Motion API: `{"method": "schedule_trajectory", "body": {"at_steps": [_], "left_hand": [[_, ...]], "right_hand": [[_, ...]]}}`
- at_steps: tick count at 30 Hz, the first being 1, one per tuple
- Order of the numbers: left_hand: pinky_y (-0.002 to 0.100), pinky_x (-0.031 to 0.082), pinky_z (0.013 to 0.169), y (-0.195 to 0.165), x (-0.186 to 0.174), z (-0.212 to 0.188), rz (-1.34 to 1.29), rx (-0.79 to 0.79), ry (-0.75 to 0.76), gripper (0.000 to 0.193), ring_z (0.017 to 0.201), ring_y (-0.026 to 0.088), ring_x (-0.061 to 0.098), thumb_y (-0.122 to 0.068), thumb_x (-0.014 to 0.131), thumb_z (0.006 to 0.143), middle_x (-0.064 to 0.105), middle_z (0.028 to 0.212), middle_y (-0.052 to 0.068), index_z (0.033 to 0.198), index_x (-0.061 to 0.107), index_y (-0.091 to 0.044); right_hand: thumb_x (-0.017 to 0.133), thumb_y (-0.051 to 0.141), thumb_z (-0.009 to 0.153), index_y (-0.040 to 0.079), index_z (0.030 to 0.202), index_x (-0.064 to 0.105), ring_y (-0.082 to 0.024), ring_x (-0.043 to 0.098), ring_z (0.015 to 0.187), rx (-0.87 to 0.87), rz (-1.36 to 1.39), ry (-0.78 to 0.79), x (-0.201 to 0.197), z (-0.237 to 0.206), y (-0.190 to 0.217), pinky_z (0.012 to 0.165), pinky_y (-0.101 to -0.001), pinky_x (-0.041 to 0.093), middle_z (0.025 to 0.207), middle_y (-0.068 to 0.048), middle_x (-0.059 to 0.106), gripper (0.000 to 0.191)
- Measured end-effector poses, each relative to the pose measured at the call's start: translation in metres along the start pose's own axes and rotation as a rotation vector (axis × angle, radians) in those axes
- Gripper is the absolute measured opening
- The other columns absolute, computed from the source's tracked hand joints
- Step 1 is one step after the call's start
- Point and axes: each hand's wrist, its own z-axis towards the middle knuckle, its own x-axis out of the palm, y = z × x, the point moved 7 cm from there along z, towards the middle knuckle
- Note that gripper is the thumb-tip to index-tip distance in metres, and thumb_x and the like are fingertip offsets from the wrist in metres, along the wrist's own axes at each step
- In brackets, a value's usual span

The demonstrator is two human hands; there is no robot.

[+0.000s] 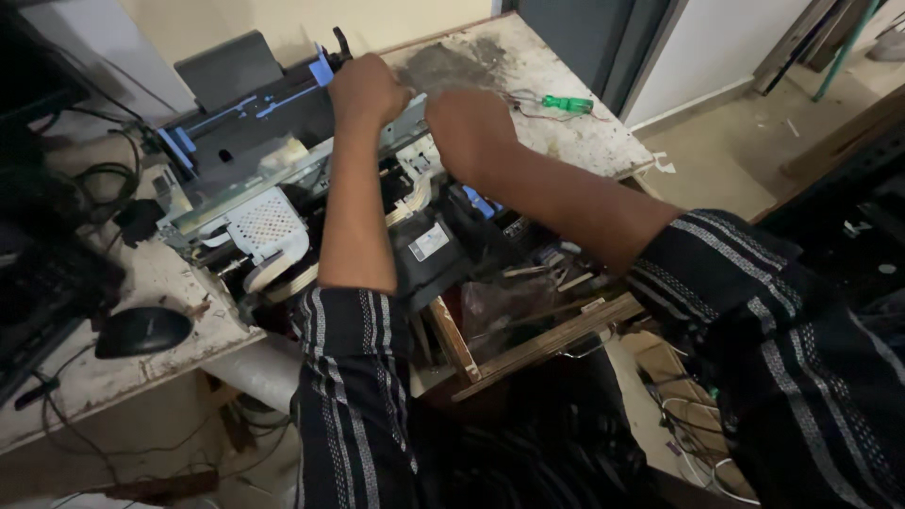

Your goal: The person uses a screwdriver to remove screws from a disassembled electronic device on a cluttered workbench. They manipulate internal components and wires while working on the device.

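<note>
Gripping the printer's [283, 160] stiff metal rail at upper centre, both hands [368, 90] [468, 127] had fingers clenched; its plastic parts and ribbon cables looked fragile, the bulk heavy.

My left hand [366, 90] and my right hand [468, 123] show only their backs, so I cannot tell what my fingers grip inside the opened printer [283, 160]. My left forearm covers the middle of the printer's works, and my right forearm hides the parts behind it. My sleeves run out of the bottom and right edges. The green-handled screwdriver [566, 103] is small, its tip lost among thin wires. The dark cables [57, 245] at the left merge into shadow and leave the frame. The black mouse [141, 330] has a cord I cannot follow. Under the bench [584, 132], the clutter below my arms is too dark to make out.
</note>
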Motion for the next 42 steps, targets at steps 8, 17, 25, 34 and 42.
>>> {"method": "schedule_trajectory", "body": {"at_steps": [8,17,25,34,42], "left_hand": [[0.050,0.057,0.079,0.007,0.009,0.004,0.015,0.025,-0.018,0.045,0.093,0.040,0.072,-0.044,0.085,0.073,0.074,0.096,0.023,0.091,0.077,-0.004],[0.047,0.057,0.083,0.005,0.005,0.001,-0.008,-0.021,0.023,0.038,0.095,0.039,0.072,-0.039,0.083,0.073,0.075,0.097,0.022,0.091,0.079,-0.006],[0.047,0.057,0.083,0.009,0.006,0.002,-0.009,-0.017,0.013,0.034,0.094,0.038,0.073,-0.035,0.082,0.073,0.075,0.096,0.023,0.091,0.079,-0.005],[0.048,0.057,0.081,0.007,0.004,0.004,-0.001,-0.008,-0.009,0.033,0.093,0.038,0.073,-0.035,0.082,0.074,0.075,0.095,0.021,0.089,0.080,-0.007],[0.049,0.057,0.080,0.000,-0.002,-0.006,-0.002,0.026,0.019,0.039,0.093,0.037,0.072,-0.045,0.085,0.075,0.076,0.093,0.018,0.088,0.080,-0.009]], "right_hand": [[0.064,0.010,0.081,0.007,0.077,0.076,-0.038,0.072,0.073,-0.106,0.034,-0.168,-0.014,-0.008,0.009,0.058,-0.0511,0.054,0.078,-0.019,0.072,0.013],[0.070,0.005,0.070,0.008,0.074,0.076,-0.038,0.072,0.072,-0.002,0.042,-0.099,-0.016,-0.003,0.005,0.059,-0.0493,0.056,0.077,-0.019,0.072,0.007],[0.068,0.007,0.076,0.008,0.073,0.076,-0.039,0.071,0.071,-0.097,0.020,-0.170,-0.010,-0.002,0.011,0.060,-0.0503,0.055,0.076,-0.019,0.072,0.008],[0.070,0.008,0.068,0.008,0.071,0.076,-0.038,0.071,0.070,-0.069,0.036,-0.109,-0.014,-0.004,0.007,0.061,-0.0497,0.055,0.074,-0.019,0.071,0.006],[0.065,0.008,0.078,0.009,0.075,0.076,-0.036,0.072,0.070,-0.107,-0.023,-0.248,-0.014,-0.005,0.011,0.057,-0.0487,0.055,0.076,-0.017,0.072,0.011]]}}
